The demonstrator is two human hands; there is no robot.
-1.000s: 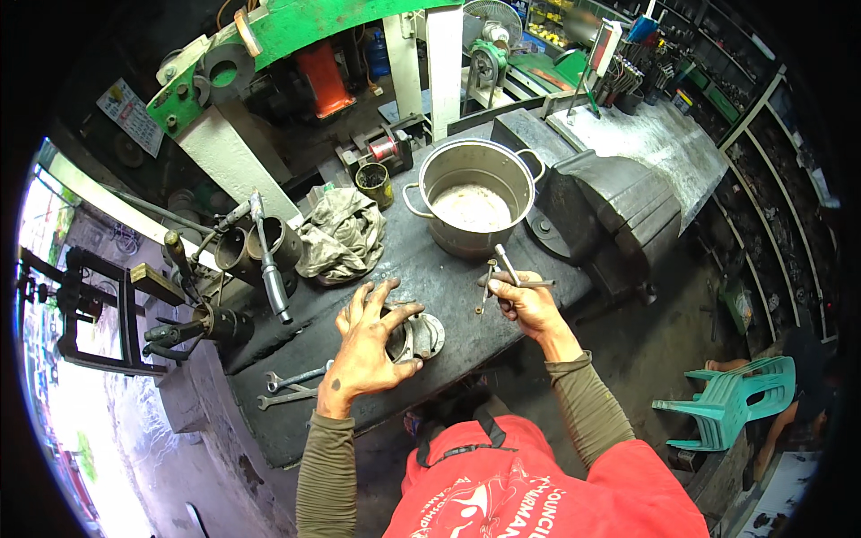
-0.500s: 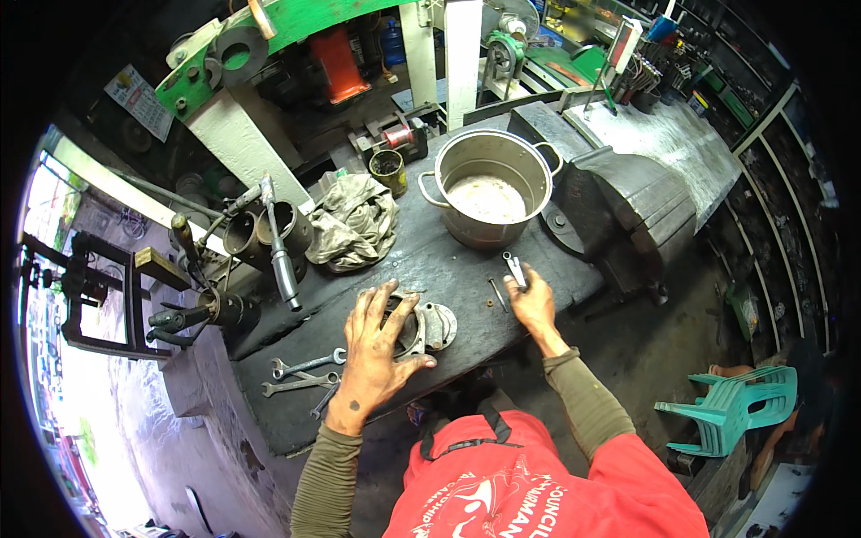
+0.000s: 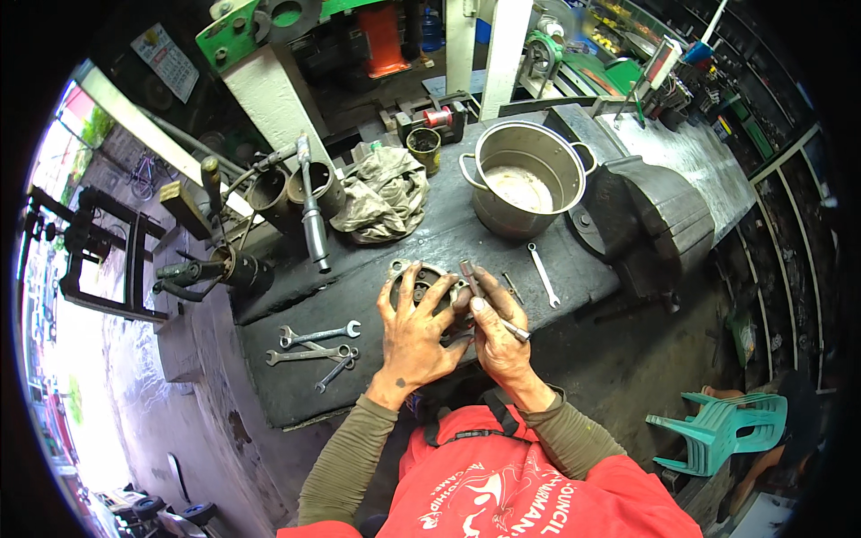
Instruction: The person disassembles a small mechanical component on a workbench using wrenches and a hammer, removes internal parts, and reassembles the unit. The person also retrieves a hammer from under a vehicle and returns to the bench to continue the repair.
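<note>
On the front of the bench, a round metal housing [image 3: 421, 285] with an open centre is partly covered by my left hand [image 3: 417, 327]. The fingers of that hand curve over the housing and hold it. My right hand [image 3: 504, 336] is closed round a slim metal bar tool [image 3: 491, 305], its upper end beside the housing's right side. The tool's exact kind is unclear. To the right lies a combination wrench [image 3: 543, 276], with a bolt [image 3: 511, 286] between it and my right hand. Several more wrenches [image 3: 314, 352] lie left of my left hand.
A two-handled metal pot [image 3: 489, 202] stands at the back, beside a large bench vise [image 3: 650, 220]. A crumpled rag [image 3: 381, 197], an open can [image 3: 424, 148] and tubes with a long-handled tool [image 3: 314, 233] line the back left. Stacked green chairs [image 3: 722, 430] stand right.
My right hand has let go of the wrench, which now lies on the bench. It has moved left to the housing with the bar tool in it. The view has shifted.
</note>
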